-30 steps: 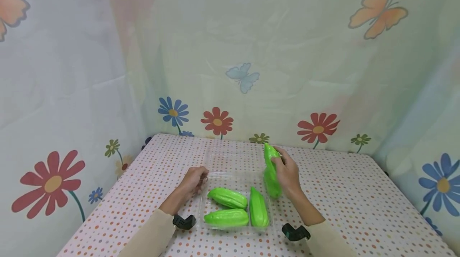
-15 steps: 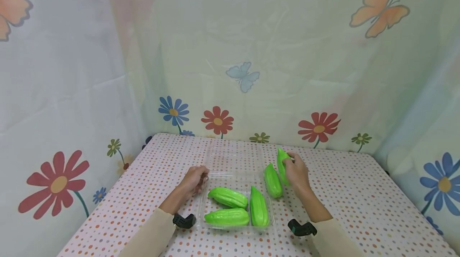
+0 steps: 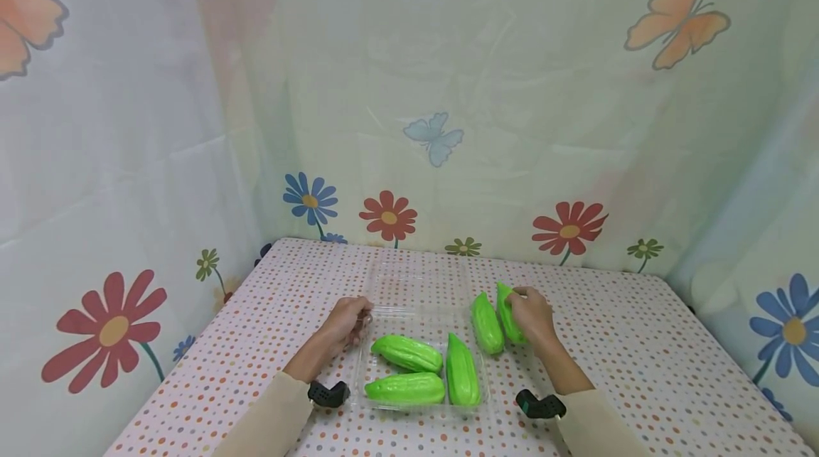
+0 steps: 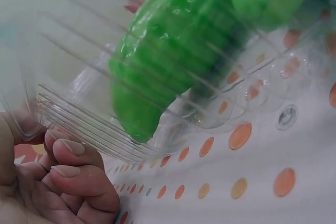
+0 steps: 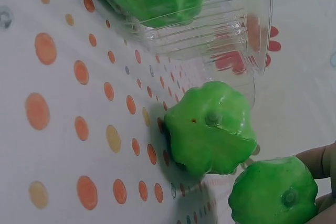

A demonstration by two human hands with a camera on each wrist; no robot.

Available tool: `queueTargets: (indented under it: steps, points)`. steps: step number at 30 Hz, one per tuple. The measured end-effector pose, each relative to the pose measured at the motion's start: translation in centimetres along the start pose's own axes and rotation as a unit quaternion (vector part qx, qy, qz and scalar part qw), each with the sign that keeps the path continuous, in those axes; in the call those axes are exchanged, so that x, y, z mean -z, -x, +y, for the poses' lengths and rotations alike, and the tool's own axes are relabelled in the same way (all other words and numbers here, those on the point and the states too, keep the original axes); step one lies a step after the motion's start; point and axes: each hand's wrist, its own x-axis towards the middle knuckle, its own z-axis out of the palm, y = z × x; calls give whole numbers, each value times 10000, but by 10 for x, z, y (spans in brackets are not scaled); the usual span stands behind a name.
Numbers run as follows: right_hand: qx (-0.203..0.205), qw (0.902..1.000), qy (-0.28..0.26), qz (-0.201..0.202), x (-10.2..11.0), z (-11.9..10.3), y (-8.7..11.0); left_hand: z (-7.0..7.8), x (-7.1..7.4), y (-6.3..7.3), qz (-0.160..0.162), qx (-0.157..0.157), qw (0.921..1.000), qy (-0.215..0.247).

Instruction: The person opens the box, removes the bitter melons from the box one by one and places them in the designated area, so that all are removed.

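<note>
In the head view my left hand (image 3: pixel 345 316) holds the hinge-side corner of a clear plastic clamshell box (image 3: pixel 359 376). The left wrist view shows the thumb and curled fingertips (image 4: pixel 72 174) pinching its edge. Three glossy green ribbed gourds lie inside: two crosswise (image 3: pixel 407 353), one lengthwise (image 3: pixel 463 372). Right of the box, my right hand (image 3: pixel 534 316) grips another pointed green gourd (image 3: pixel 509 313), low at the table and alongside a loose gourd (image 3: pixel 488 325). In the right wrist view, fingers (image 5: pixel 318 162) show at the held gourd's side; its tip is out of sight.
The box's transparent lid (image 3: pixel 419 281) lies folded back behind it. A dotted cloth covers the table (image 3: pixel 614 357). Fabric walls (image 3: pixel 448 52) printed with flowers and butterflies stand behind and at both sides.
My right hand has moved right and down with its gourd, from over the loose gourd to the table beside it. The left hand has stayed at the box's corner.
</note>
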Motion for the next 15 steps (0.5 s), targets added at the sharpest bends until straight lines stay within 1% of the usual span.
queueTargets:
  steps: [4,15]
  points:
    - [13,10000,26,-53,-2,2,-2,1,0,1,-2,30,10000,-10]
    - [58,9999,-29,-149,-2,9,-3,1,1,2,-133,-7,9999,-15]
